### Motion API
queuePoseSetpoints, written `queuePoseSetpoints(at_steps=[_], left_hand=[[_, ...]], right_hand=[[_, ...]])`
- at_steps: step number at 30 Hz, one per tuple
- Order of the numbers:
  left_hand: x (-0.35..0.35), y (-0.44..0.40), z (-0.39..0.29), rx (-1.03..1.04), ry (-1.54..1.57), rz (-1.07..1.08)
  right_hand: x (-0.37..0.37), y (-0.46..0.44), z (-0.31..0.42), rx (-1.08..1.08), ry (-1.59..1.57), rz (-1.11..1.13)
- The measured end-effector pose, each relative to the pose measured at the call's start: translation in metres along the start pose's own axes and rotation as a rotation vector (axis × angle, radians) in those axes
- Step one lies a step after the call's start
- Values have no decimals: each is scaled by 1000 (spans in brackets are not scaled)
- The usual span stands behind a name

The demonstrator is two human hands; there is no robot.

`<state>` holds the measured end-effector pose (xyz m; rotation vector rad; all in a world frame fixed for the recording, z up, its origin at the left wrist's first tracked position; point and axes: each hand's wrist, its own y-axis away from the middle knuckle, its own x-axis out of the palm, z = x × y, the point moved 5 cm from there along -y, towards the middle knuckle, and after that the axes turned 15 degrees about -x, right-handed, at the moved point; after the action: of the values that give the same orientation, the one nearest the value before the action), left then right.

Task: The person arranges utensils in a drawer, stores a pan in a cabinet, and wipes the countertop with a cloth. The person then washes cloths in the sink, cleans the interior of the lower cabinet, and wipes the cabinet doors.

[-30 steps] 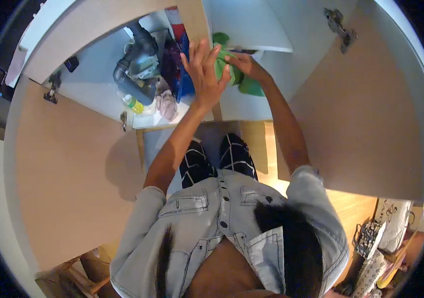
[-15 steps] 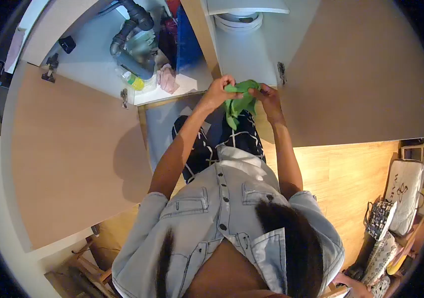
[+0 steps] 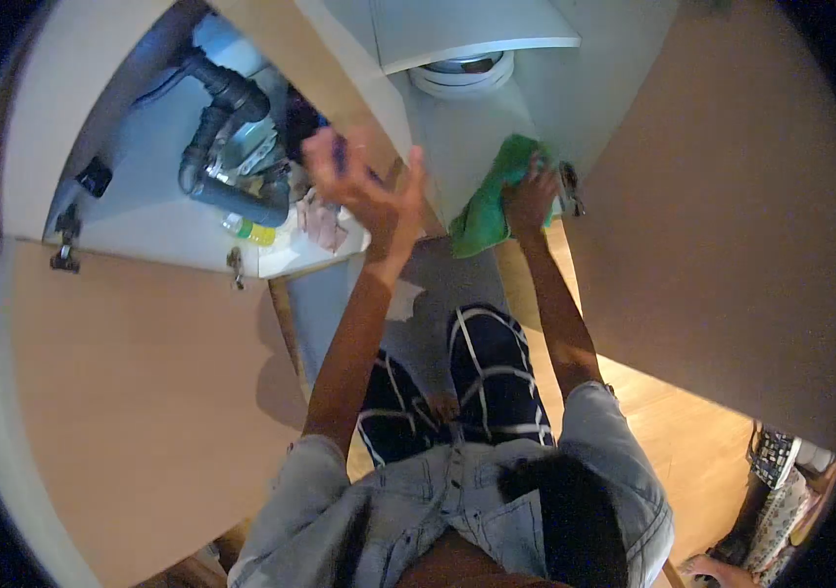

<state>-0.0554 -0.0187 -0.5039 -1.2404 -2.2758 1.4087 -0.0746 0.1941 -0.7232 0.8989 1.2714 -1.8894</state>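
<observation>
A green cloth (image 3: 485, 218) lies over the front part of the right compartment's shelf floor (image 3: 472, 132), its near end hanging past the front edge. My right hand (image 3: 530, 196) is on the cloth at its right side, pressing or gripping it; the fingertips are partly lost in the folds. My left hand (image 3: 369, 191) is raised in front of the divider between the compartments, fingers spread and slightly blurred, with nothing in it. Deeper in the right compartment stand stacked white round dishes (image 3: 462, 78), below a white upper shelf (image 3: 477, 29).
In the left compartment are a dark drain pipe (image 3: 237, 201), a bottle with yellow liquid (image 3: 249, 229) and a crumpled pink cloth (image 3: 321, 223). Both cabinet doors, left (image 3: 144, 392) and right (image 3: 732, 225), stand open beside me. Bags (image 3: 773, 456) lie on the floor at the right.
The green cloth, earlier bunched between both hands, is now spread out on the right compartment's floor under my right hand. My left hand has let go and moved left. The view has shifted closer.
</observation>
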Motion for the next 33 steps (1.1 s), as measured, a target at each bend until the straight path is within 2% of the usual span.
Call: queuePoseSetpoints(at_steps=[1,4,5,8,10,12,14,15,16,18,20,21,22,24,27,30,33], left_hand=[[2,-4,16,-28,94,-149],[30,-3,54,46,-57,-88],[36,2,63,67,-369,-13],[47,11,70,-498,360,68],[48,22,102,-515,397,10],[42,30,124,-532,388,-27],[42,37,121,-602,370,-46],[48,32,96,-657,365,-37],[48,30,85,-715,354,-31],[37,41,109,-295,80,88],[27,66,128,55,-319,339],[22,71,133,111,-360,343],[20,73,135,105,-360,328],[15,76,138,72,-345,318],[13,78,139,55,-331,324],[18,80,140,34,-318,313],[24,74,138,14,-321,283]], right_hand=[[67,16,-5,-39,-7,103],[133,27,-11,114,128,211],[146,19,-14,97,132,161],[146,-17,-31,44,123,77],[164,-47,-45,9,61,82],[191,-76,-53,-98,125,-12],[213,-108,-58,-186,48,-82],[220,-121,-56,-227,5,-124],[226,-130,-49,-201,71,-66],[236,-140,-31,-154,213,59],[205,-124,18,-277,180,204],[203,-122,29,-365,135,175],[202,-119,39,-453,92,148],[226,-104,50,-666,-73,-97],[271,-137,53,-484,-315,143],[248,-136,53,-333,-439,279],[283,-100,65,-737,-265,114]])
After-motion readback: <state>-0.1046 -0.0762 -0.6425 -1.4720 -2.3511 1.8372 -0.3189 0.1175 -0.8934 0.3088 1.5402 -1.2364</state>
